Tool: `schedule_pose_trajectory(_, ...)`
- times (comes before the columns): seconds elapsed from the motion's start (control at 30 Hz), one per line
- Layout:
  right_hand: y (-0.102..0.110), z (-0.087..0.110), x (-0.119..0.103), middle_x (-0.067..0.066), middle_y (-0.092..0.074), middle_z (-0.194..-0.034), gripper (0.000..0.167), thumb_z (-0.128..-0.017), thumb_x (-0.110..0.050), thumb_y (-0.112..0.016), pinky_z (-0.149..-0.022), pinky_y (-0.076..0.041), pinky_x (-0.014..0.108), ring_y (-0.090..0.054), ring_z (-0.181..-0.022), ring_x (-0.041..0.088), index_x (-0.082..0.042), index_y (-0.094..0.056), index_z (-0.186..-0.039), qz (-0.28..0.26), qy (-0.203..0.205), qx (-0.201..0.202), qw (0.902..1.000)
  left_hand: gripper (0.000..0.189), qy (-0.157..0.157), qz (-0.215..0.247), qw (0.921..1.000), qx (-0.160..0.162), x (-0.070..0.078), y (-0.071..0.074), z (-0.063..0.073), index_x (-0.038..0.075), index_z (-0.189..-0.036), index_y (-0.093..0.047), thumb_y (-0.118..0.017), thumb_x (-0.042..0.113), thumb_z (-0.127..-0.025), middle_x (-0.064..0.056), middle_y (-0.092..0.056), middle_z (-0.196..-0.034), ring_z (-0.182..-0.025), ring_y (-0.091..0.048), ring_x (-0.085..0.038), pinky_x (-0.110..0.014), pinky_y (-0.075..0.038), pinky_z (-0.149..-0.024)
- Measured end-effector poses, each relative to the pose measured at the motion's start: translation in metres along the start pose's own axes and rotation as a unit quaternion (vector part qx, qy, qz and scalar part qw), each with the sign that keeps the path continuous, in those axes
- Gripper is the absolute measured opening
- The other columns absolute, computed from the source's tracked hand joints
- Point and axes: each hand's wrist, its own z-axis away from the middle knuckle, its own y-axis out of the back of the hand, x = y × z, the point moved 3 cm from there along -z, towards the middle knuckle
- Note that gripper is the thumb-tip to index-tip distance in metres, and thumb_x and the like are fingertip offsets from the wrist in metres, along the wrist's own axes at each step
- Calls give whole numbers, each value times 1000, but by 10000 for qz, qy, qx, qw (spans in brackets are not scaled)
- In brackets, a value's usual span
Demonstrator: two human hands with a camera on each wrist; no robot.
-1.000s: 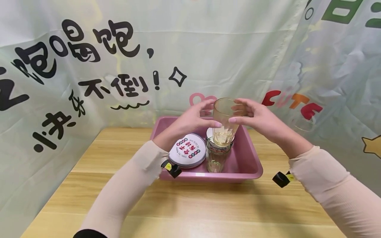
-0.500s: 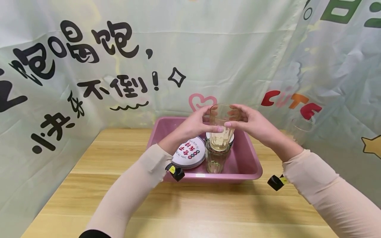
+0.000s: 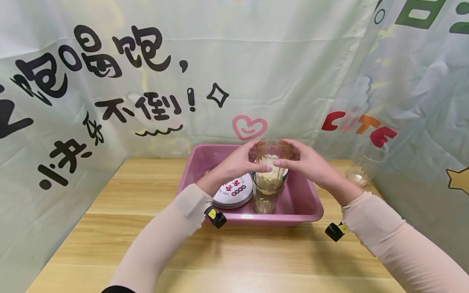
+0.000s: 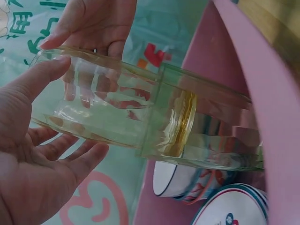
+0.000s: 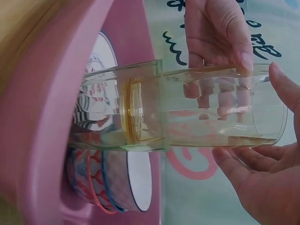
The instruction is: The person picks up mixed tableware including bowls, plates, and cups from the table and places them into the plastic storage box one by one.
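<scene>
My left hand (image 3: 239, 162) and right hand (image 3: 309, 163) grip an amber drinking glass (image 3: 271, 156) from opposite sides, thumbs on the near face. Its base sits down inside a green-tinted glass (image 3: 265, 202), which stands upright in a pink tub (image 3: 253, 217). In the left wrist view the amber base (image 4: 180, 126) shows through the green glass's wall, past its rim. A stack of printed plates (image 3: 234, 194) lies left of the glasses. Beside them, patterned bowls (image 5: 139, 180) are stacked in the tub, mostly hidden from the head view by the glasses and hands.
The tub stands on a wooden table (image 3: 234, 256), near the back edge. Another clear glass (image 3: 360, 173) stands at the right, beyond my right wrist. A printed curtain (image 3: 286, 73) hangs close behind and along the sides.
Both hands have lowered the amber glass, moving slightly left. Its base has gone from the green glass's rim to inside it. The plates and tub stay put.
</scene>
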Motion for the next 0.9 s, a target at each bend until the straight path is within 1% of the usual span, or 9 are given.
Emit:
schedule_pose_trajectory(0.13,-5,1,5,16,-53,-135,83,-87,-35,-76,-99,-45,45,-53,-121,30,-6,-31,-151,20,18,-5,10000,74,-97,64,9999,-124,-5,-3,2,12,-143,-41,-82,17,-81,-7,-62,-123,-112,-60,-18,-31,-52,-90)
schedule_pose_trajectory(0.33,-13,6,10,13,-55,-133,79,-86,-36,-77,-100,-45,45,-54,-121,28,-8,-36,-147,34,132,-57,9999,77,-111,-301,9995,-29,-15,-7,5,12,-143,-41,-83,18,-79,-5,-59,-120,-104,-59,-16,-29,-51,-89)
schedule_pose_trajectory(0.43,-17,7,16,13,-57,-130,77,-86,-35,-77,-100,-45,44,-55,-120,27,-6,-38,-145,16,190,-65,9998,77,-77,-254,9996,-57,-20,-9,6,9,-142,-40,-83,15,-79,-8,-58,-122,-106,-59,-15,-28,-50,-91)
schedule_pose_trajectory(0.53,-21,7,21,15,-58,-129,78,-85,-33,-78,-99,-46,42,-56,-118,27,-4,-37,-145,-69,215,-76,9997,78,-54,-6,9998,-171,-25,-12,7,6,-143,-38,-82,10,-79,-13,-58,-126,-111,-59,-17,-28,-50,-93)
schedule_pose_trajectory(0.6,-23,7,24,17,-58,-130,80,-85,-32,-78,-98,-47,42,-57,-118,28,-3,-35,-146,-128,219,-73,9997,80,-49,65,9997,-212,-28,-13,7,4,-144,-36,-82,10,-79,-16,-58,-127,-112,-59,-18,-28,-50,-93)
schedule_pose_trajectory(0.67,-25,8,27,18,-56,-131,83,-85,-32,-78,-99,-47,43,-56,-119,29,-2,-34,-147,-124,208,-54,9997,81,-55,17,9997,-223,-31,-14,8,4,-145,-36,-83,11,-79,-15,-58,-127,-113,-59,-18,-29,-50,-93)
schedule_pose_trajectory(0.7,-25,8,28,18,-55,-133,85,-84,-32,-79,-99,-46,44,-55,-120,29,-2,-32,-148,-97,189,-44,9998,82,-49,-82,9998,-198,-32,-14,8,5,-145,-36,-83,13,-79,-13,-58,-127,-113,-59,-18,-29,-50,-94)
schedule_pose_trajectory(0.83,-27,9,32,19,-53,-136,88,-84,-34,-78,-102,-44,47,-53,-123,31,0,-29,-149,64,154,-17,9999,83,0,-298,9994,-157,-35,-14,10,7,-145,-37,-85,17,-78,-9,-56,-129,-115,-58,-18,-33,-49,-97)
schedule_pose_trajectory(0.9,-28,10,34,19,-53,-136,88,-85,-34,-78,-102,-44,47,-53,-123,32,0,-29,-149,107,160,-9,9998,83,27,-309,9994,-149,-36,-14,11,7,-145,-37,-85,18,-78,-9,-54,-131,-117,-57,-18,-35,-47,-99)
